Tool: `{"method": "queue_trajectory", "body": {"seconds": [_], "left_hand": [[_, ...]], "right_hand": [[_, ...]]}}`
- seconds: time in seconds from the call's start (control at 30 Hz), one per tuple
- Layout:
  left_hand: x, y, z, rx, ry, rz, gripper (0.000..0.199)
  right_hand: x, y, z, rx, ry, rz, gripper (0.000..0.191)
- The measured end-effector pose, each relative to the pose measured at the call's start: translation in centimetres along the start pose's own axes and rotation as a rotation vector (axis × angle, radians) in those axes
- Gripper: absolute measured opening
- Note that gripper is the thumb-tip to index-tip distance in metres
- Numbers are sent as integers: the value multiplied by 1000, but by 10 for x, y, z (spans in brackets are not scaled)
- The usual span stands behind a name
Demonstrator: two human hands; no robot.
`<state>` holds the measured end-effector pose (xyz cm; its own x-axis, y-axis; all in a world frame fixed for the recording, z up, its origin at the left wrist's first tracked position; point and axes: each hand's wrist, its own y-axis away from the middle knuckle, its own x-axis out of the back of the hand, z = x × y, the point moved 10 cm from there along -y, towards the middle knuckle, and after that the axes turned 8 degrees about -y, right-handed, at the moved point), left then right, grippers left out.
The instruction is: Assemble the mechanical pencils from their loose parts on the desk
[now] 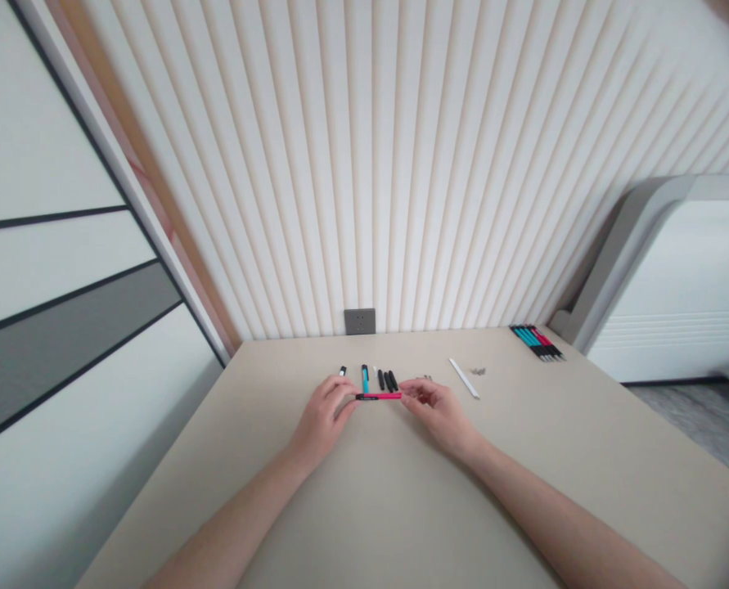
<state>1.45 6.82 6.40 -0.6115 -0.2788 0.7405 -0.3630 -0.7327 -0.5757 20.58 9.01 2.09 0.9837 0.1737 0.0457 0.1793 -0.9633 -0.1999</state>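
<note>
Two bare hands meet over the table (364, 499), holding a pink and black pen piece (389, 396) crosswise between them, near the middle of the scene. The left hand (322, 417) pinches its black left end between thumb and fingertips; the right hand (441, 415) grips its pink right end the same way, its remaining fingers curled.

Just beyond the pen piece, a blue and black pen piece (365, 379) lies pointing away, with three black pieces (388, 381) side by side to its right. A small black and white piece (343, 371) lies on the far side of the left hand. Right of the right hand are a white stick (464, 379), lying aslant, and some tiny pieces (478, 371). At the far right of the table, blue and pink pens (537, 343) lie in a row. A dark socket (360, 321) sits on the ribbed wall (364, 164) behind.
</note>
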Motion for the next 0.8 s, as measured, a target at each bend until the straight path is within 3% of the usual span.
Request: {"method": "queue_trajectory", "body": {"seconds": [0.37, 0.57, 0.8], "left_hand": [[-1, 0, -1, 24, 18, -3, 11], [2, -1, -4, 46, 15, 23, 10], [7, -2, -8, 76, -5, 68, 8]], "right_hand": [[-3, 0, 0, 41, 46, -11, 29], [1, 2, -7, 129, 381, -17, 21], [-28, 10, -19, 241, 670, -134, 23]]}}
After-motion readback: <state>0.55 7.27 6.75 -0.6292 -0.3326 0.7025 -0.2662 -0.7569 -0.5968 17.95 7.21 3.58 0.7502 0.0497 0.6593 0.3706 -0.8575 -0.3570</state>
